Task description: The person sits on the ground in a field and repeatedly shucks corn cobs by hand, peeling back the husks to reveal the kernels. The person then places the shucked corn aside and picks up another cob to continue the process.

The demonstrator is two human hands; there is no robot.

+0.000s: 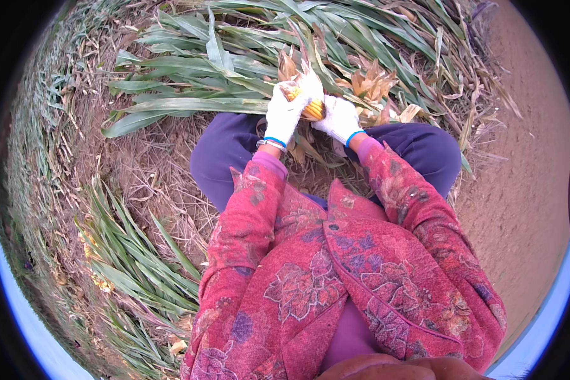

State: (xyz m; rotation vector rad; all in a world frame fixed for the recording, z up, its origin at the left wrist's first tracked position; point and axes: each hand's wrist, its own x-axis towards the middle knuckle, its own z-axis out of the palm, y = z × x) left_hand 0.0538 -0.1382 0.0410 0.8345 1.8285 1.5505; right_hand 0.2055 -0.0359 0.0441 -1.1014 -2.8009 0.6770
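Between my hands is a partly husked ear of corn [313, 110], its yellow kernels bare in places. Pale, dry husk [309, 78] still rises around its far side. My left hand [284, 105], in a white knit glove with a blue cuff, grips the ear from the left. On the other side, my right hand [338, 118], gloved the same way, closes at the ear's lower right edge. The fingertips of my right hand are partly hidden, so its exact hold on husk or cob is unclear. Both hands are above my bent legs.
Cut corn stalks with long green leaves [190, 71] lie beyond my knees. Dry opened husks [373, 85] sit just past my right hand. Another stalk pile [137, 247] with yellow ears [102, 283] is behind to the left. Bare soil [517, 190] stretches along the right.
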